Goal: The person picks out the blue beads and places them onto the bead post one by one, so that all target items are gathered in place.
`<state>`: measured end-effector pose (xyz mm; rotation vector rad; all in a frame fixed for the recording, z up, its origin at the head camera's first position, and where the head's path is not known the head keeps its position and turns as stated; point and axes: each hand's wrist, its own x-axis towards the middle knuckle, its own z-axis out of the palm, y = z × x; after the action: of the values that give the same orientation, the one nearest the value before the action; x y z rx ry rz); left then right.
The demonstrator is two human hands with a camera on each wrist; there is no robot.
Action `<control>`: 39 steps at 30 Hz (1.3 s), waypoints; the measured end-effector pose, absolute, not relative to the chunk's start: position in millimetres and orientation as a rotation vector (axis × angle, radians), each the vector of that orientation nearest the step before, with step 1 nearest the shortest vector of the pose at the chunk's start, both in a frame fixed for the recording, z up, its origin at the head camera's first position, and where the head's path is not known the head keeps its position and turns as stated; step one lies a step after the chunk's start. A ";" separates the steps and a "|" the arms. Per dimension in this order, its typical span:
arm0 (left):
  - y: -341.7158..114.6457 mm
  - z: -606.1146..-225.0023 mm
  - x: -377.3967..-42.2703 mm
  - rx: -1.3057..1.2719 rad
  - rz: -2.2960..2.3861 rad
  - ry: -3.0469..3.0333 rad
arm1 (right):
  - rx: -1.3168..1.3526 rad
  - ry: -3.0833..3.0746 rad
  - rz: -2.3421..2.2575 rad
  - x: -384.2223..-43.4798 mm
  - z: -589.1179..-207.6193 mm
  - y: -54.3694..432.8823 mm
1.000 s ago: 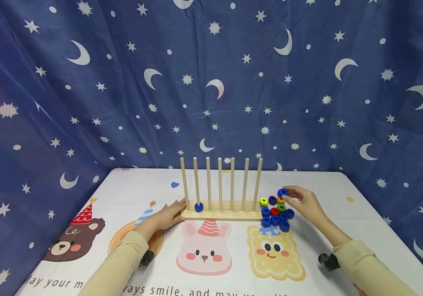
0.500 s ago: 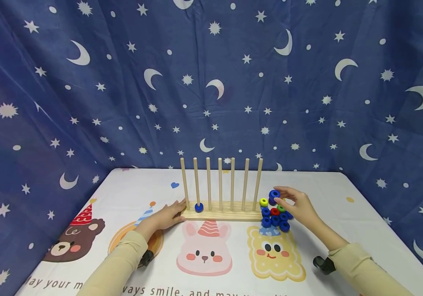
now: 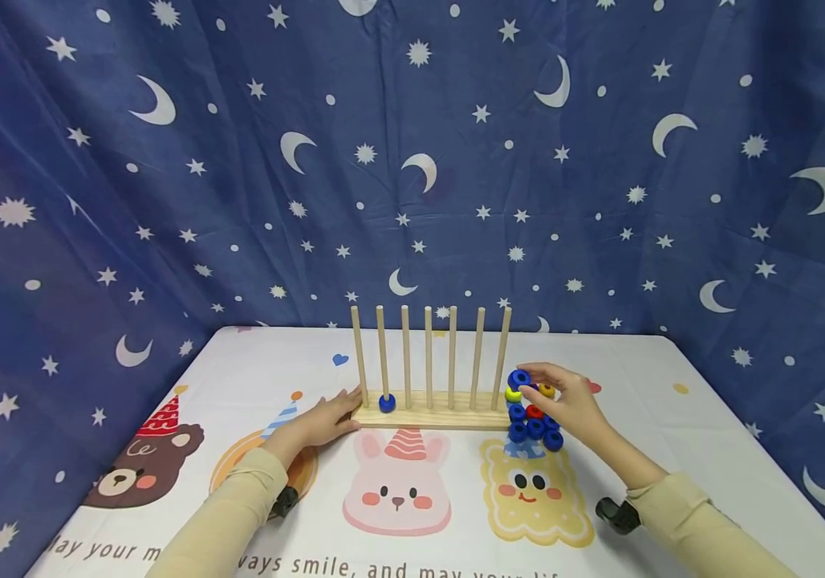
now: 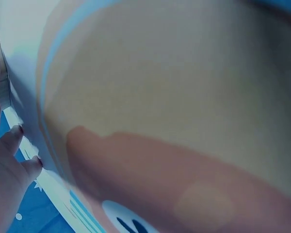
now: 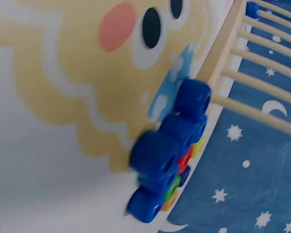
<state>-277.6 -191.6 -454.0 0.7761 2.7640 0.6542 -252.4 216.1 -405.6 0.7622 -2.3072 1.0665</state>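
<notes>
A wooden peg rack (image 3: 430, 419) with several upright pegs stands on the table. One blue ring (image 3: 387, 404) sits at the foot of its second peg from the left. My left hand (image 3: 326, 419) rests on the rack's left end, fingers fairly straight; some of its fingertips (image 4: 33, 166) show in the left wrist view. Between thumb and fingertips my right hand (image 3: 573, 401) pinches another blue ring (image 3: 518, 379), raised just right of the rack. Below it lie loose rings: several blue (image 3: 517, 432), a red (image 3: 534, 412), a yellow (image 3: 513, 395) and an orange (image 3: 546, 391).
A white cloth (image 3: 629, 369) printed with cartoon animals covers the table. Behind it hangs a blue star-and-moon curtain (image 3: 355, 201). In the right wrist view, the ring cluster (image 5: 157, 155) sits close against the rack's end, with a green ring (image 5: 172, 187) in it.
My right hand has carried the pinched blue ring leftward over the loose rings, towards the rack's right end. My left hand has stayed at the rack's left end.
</notes>
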 end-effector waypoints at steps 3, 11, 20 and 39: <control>-190.5 -454.4 -278.4 0.773 0.649 2.761 | 0.785 -2.289 1.073 -251.7 -404.1 211.6; -190.5 -452.6 -281.8 0.774 0.675 2.765 | 0.887 -2.259 1.116 -253.8 -396.9 196.9; -187.5 -454.8 -282.6 0.775 0.679 2.758 | 1.008 -2.289 1.199 -250.4 -389.3 181.8; -190.2 -453.2 -281.1 0.725 0.688 2.753 | 1.005 -2.271 1.267 -257.0 -368.7 146.1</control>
<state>-281.1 -190.2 -453.2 0.7246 2.7530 0.6881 -257.0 146.1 -368.7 1.0045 -2.2712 1.2669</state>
